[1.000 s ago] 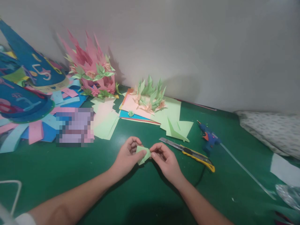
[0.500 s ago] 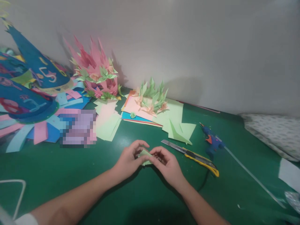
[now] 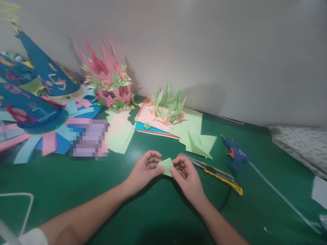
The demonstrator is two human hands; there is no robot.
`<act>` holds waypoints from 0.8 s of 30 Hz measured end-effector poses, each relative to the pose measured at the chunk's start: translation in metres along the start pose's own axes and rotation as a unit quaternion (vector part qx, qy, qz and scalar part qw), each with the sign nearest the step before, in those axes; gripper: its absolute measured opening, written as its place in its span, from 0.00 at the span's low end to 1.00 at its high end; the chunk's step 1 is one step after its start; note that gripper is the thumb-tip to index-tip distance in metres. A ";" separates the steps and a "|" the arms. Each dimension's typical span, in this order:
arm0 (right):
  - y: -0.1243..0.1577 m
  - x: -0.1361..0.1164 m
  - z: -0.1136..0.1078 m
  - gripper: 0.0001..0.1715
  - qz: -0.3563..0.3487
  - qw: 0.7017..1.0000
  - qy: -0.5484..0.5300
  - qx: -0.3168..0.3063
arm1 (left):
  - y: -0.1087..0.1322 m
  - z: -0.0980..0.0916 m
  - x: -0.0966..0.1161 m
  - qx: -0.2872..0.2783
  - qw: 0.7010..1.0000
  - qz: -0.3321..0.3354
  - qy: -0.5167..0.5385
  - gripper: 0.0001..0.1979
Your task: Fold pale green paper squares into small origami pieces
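Note:
A small folded piece of light green paper (image 3: 166,166) is held between both hands, just above the green table. My left hand (image 3: 145,170) pinches its left side, thumb in front and fingers curled behind. On the right side, my right hand (image 3: 187,173) grips it the same way, thumb and fingers closed on the edge. Right behind my right hand lies a yellow utility knife (image 3: 222,175) with its blade out. Farther back are green paper sheets with a folded green leaf shape (image 3: 195,146) on top.
A blue glue gun (image 3: 236,154) with a long clear stick lies at right. Behind the hands, a green paper crown (image 3: 170,105) sits on stacked sheets. A pink paper crown (image 3: 107,78) and blue cone hats (image 3: 48,68) stand at left. A patterned cloth (image 3: 301,144) lies far right.
The green paper has turned and shows more of its face between the fingers. My hands have shifted slightly right and drawn a little apart.

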State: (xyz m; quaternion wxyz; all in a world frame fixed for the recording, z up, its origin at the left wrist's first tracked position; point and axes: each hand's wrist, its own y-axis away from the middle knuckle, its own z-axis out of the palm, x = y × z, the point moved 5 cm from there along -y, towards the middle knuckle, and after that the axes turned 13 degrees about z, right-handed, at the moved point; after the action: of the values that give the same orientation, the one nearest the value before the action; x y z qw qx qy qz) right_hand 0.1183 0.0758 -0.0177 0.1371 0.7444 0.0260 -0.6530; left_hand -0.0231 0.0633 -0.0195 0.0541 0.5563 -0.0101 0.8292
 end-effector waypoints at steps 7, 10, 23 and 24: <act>0.003 -0.013 0.006 0.09 -0.108 0.985 0.130 -0.026 | 0.002 -0.001 -0.002 0.026 0.998 0.053 -0.006 0.13; 0.003 -0.015 0.008 0.10 -0.113 0.980 0.162 -0.024 | 0.002 -0.004 -0.002 0.028 0.996 0.057 -0.061 0.05; 0.005 -0.024 0.006 0.08 -0.126 0.966 0.224 0.030 | 0.006 -0.006 -0.001 0.048 0.995 -0.016 -0.084 0.12; 0.006 -0.028 0.007 0.08 -0.136 0.957 0.253 0.041 | 0.007 -0.006 -0.002 0.052 0.995 -0.020 -0.082 0.13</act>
State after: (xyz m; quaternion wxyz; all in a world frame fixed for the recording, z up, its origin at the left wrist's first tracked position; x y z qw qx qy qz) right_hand 0.1090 0.0722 0.0101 0.0052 0.8798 0.1344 -0.4559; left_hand -0.0286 0.0571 -0.0231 0.0408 0.6244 0.0394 0.7790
